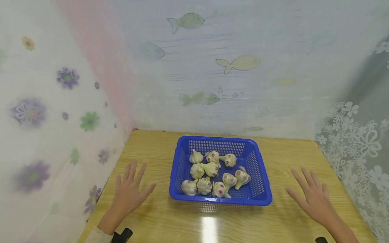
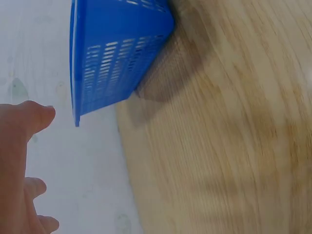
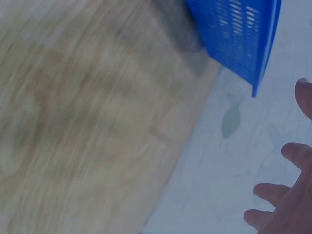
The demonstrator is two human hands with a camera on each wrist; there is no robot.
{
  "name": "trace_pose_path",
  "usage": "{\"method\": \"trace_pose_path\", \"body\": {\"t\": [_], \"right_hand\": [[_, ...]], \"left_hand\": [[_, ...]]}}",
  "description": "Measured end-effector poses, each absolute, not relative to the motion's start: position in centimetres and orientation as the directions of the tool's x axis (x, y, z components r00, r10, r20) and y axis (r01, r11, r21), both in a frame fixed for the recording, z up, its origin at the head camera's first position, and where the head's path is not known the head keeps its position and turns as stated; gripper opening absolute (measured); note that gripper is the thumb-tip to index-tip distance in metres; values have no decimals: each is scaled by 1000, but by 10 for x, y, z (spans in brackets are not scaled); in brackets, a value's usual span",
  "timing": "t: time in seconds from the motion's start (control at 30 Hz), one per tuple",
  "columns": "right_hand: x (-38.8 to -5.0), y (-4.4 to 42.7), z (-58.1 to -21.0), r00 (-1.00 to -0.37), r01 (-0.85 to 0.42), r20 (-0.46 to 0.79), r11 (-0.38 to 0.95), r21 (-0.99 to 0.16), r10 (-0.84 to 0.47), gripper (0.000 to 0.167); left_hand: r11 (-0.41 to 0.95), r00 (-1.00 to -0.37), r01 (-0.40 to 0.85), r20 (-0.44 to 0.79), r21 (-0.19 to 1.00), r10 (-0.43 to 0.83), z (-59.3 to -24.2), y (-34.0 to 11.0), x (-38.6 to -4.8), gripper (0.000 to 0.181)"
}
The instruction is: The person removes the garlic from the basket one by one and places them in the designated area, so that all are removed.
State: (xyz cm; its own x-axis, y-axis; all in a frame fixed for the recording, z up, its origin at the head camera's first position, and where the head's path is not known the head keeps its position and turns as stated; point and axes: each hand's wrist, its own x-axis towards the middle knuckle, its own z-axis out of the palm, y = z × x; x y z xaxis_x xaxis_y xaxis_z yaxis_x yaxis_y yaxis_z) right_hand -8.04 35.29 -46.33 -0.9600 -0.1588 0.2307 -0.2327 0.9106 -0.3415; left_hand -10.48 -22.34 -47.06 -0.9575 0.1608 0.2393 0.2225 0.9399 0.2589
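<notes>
A blue plastic basket (image 1: 220, 200) with slotted walls stands on the table, holding several garlic bulbs (image 1: 205, 186) with short stems and purplish marks. To its left, my left hand (image 1: 129, 192) is held with fingers spread, apart from the basket and touching nothing. On the other side, my right hand (image 1: 314, 199) is spread the same way, also empty and apart from the basket. The left wrist view has the basket's side wall (image 2: 117, 63) beyond the thumb. In the right wrist view the basket's wall (image 3: 234, 34) shows at the top, with the fingers at the right edge.
The wood-grain table (image 1: 243, 222) reflects a bright light near its front. Behind it hangs a pale covering with printed fish (image 1: 199, 98). A flower-patterned sheet (image 1: 33, 141) borders the left side, and a white-flowered translucent one (image 1: 364, 145) the right.
</notes>
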Motion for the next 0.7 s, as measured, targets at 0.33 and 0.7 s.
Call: {"method": "trace_pose_path", "body": {"t": [0.33, 0.7], "right_hand": [[-94, 323, -445, -936, -313, 282, 863, -397, -210, 70], [-119, 284, -433, -919, -391, 259, 770, -504, -297, 64]], "left_hand": [[874, -959, 259, 217, 412, 182, -467, -203, -111, 78], [712, -974, 225, 143, 665, 174, -462, -176, -126, 72]]}}
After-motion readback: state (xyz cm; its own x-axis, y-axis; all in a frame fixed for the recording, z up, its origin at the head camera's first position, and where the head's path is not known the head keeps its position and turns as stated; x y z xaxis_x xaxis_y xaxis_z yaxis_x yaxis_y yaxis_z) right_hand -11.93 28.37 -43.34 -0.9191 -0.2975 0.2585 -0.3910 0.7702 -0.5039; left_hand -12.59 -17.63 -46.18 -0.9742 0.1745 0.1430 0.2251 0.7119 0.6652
